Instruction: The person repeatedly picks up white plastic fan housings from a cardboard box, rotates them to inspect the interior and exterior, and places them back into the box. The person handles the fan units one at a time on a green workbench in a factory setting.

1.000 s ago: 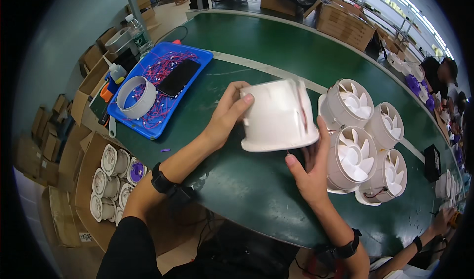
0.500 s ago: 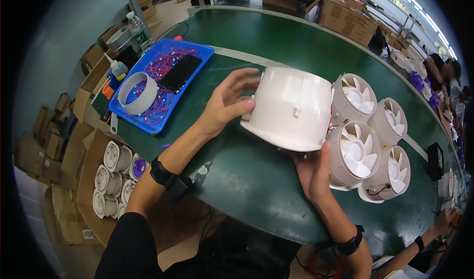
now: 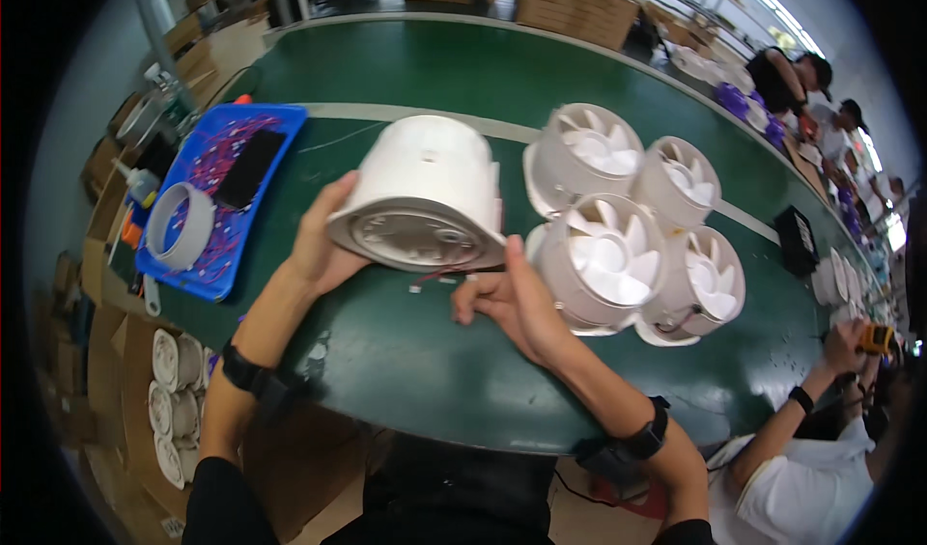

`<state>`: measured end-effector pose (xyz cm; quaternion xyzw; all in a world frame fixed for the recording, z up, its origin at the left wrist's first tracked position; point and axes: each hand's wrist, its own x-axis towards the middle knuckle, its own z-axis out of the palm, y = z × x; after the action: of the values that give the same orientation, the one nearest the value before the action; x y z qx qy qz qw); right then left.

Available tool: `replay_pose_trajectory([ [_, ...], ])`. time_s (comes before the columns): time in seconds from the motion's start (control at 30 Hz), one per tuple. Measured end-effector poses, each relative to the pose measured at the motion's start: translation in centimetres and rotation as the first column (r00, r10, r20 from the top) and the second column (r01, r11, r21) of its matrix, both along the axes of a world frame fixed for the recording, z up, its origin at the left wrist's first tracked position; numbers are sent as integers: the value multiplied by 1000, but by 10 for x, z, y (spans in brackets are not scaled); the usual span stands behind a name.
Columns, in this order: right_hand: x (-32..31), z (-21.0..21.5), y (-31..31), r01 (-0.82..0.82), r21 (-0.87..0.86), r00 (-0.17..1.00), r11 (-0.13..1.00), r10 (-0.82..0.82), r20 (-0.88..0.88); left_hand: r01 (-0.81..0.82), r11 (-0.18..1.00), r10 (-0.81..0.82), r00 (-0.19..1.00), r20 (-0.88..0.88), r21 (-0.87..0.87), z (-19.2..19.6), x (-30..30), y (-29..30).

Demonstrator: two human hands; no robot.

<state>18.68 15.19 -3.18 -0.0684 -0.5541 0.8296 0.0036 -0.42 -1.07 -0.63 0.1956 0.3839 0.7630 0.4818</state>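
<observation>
A white cylindrical fan housing [image 3: 425,164] is tilted above the table, its flanged base facing me. My left hand [image 3: 323,241] grips it at the left side, with the fingers partly hidden behind it. In the round recess of the base, moulded ribs show, and thin red wires [image 3: 449,267] with a small white connector hang from its lower edge. My right hand [image 3: 517,304] is beside the flange's right corner, thumb raised near the edge and fingers loosely bent apart. Whether the thumb touches the flange, I cannot tell.
Several white fans in housings [image 3: 608,255] stand on the green table [image 3: 406,381] to the right. A blue tray [image 3: 227,284] at left holds red wires, a white ring [image 3: 183,226] and a black phone [image 3: 251,168]. A box of white parts [image 3: 174,410] sits lower left; co-workers are at right.
The fan housing has moved left and tipped so its base faces me. My left hand now grips it more fully; my right hand has come from under it to beside the flange. The view has shifted right.
</observation>
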Motion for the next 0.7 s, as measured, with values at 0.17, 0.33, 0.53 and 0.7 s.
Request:
replay_pose_trajectory([
  [0.17,-1,2,0,-20,4,1000,1000,20,-10,-4,998,4,1000,11,58,-2,-4,2],
  [0.33,0,1,1,19,-78,999,997,-23,-47,-49,994,49,999,3,101,-12,-9,1],
  [0.53,-6,-3,-5,80,-274,987,958,-114,-110,-152,969,235,809,-539,195,-58,-31,-28],
  [0.7,8,10,2,19,-168,989,986,-43,-138,-13,973,133,848,-512,231,-62,-34,-32],
])
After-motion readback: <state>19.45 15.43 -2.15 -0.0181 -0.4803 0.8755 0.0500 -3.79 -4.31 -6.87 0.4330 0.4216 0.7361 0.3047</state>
